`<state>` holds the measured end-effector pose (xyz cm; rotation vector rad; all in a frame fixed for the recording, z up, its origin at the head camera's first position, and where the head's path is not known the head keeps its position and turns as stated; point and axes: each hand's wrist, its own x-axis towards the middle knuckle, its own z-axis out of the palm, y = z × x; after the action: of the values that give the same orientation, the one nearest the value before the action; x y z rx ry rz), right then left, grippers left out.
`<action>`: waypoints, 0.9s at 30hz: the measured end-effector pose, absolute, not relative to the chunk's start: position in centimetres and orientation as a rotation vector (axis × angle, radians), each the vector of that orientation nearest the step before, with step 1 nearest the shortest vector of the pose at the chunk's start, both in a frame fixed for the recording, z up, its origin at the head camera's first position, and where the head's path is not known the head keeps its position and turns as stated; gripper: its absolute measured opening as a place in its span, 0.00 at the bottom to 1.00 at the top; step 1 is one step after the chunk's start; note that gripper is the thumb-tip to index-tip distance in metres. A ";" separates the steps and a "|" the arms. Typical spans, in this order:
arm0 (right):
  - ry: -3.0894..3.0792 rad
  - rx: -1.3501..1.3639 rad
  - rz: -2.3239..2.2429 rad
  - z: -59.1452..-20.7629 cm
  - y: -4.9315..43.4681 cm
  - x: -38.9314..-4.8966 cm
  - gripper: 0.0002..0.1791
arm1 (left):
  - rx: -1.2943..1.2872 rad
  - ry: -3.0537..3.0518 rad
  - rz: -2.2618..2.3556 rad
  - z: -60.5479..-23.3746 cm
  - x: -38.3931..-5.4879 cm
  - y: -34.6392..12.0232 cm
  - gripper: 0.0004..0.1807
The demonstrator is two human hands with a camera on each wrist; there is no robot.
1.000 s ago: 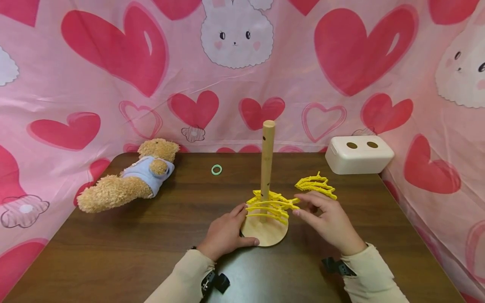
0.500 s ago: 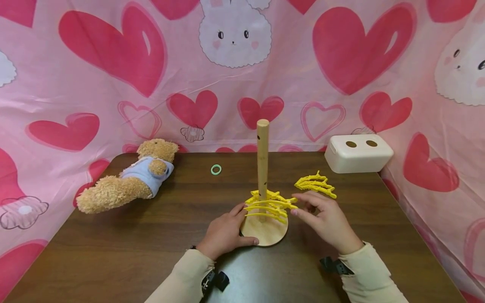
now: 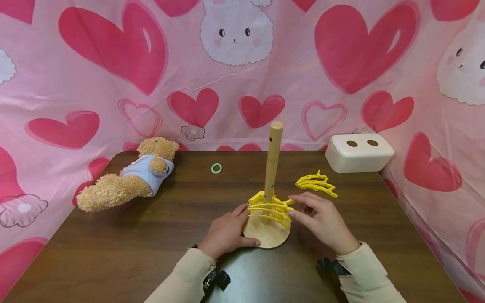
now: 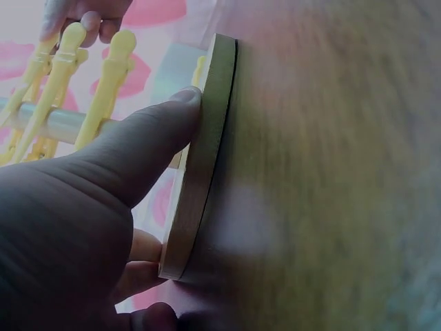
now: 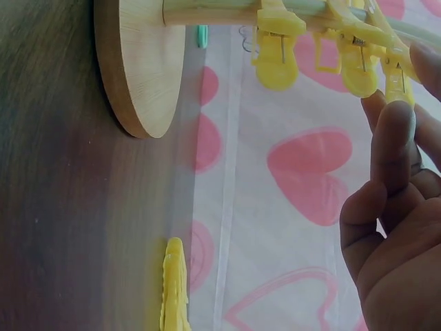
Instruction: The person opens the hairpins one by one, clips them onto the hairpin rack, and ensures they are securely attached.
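A wooden stand has a round base (image 3: pixel 270 239) and an upright post (image 3: pixel 273 160), its top leaning slightly right. Yellow plastic clips (image 3: pixel 270 212) with small metal springs sit at several levels around the post's lower part. My left hand (image 3: pixel 225 233) grips the base from the left; in the left wrist view, the thumb (image 4: pixel 155 131) lies on its upper side and fingers reach its rim. On the right, my right hand (image 3: pixel 326 221) pinches the end of the uppermost clip (image 5: pixel 398 76) between thumb and forefinger; its other fingers are curled.
More yellow clips (image 3: pixel 316 184) lie in a bunch behind the right hand. A mint-green ring (image 3: pixel 216 168) is at the back, a teddy bear (image 3: pixel 140 174) lies at left, and a white box (image 3: pixel 360 153) with two holes stands at back right.
The post leaned a little left, then swung right, and the base has shifted slightly right. The clips have turned a bit; my right hand has moved slightly left with the clip.
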<state>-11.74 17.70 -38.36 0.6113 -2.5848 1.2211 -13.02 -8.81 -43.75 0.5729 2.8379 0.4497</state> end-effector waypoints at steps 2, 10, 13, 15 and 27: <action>-2.584 0.611 1.229 -38.4 17.7 -11.7 0.18 | 0.570 2.837 0.450 -43.8 -13.0 -8.8 0.56; -2.585 0.607 1.285 -38.4 17.9 -11.8 0.16 | 0.561 2.853 0.460 -43.6 -12.9 -8.6 0.56; -2.589 0.608 1.293 -38.5 17.9 -11.8 0.16 | 0.566 2.861 0.462 -43.6 -12.9 -8.6 0.56; -2.586 0.611 1.292 -38.5 17.9 -11.8 0.16 | 0.565 2.861 0.465 -43.6 -12.8 -8.7 0.56; -2.494 0.634 1.274 -38.7 17.9 -11.7 0.15 | 0.551 2.847 0.494 -43.6 -12.8 -8.7 0.56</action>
<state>-11.74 17.85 -38.71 0.6338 -2.4945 1.2737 -12.85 -8.66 -43.61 0.5505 2.8469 0.4942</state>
